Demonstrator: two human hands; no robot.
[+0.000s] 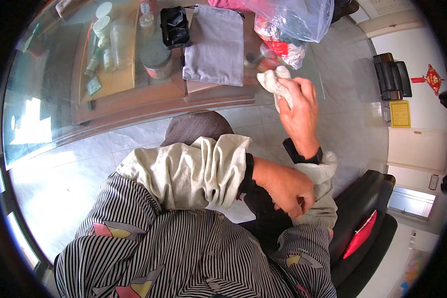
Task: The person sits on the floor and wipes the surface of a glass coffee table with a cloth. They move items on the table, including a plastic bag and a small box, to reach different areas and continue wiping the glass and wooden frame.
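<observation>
My right hand (301, 111) is raised at the table's right edge, its fingers closed around a bunched off-white knitted cloth (273, 83). Below it, my left hand (291, 192) is curled beside the pale oversleeve (318, 175) on my right forearm; its fingertips are partly hidden, so whether it grips anything does not show. A grey drawstring bag (214, 46) lies flat on the glass-topped table (152, 106), left of the cloth. Touching the bag's left side is a black plastic tray (175, 28). Beyond the cloth is a clear plastic bag (298, 18) with red and white packaging.
Jars, a cup and small packets show through the glass at the left, with a dark-lidded jar (156, 63) nearer the grey bag. My knee (197, 126) is close to the table edge. A black sofa (357, 201) with a red cushion (361, 234) stands at the right.
</observation>
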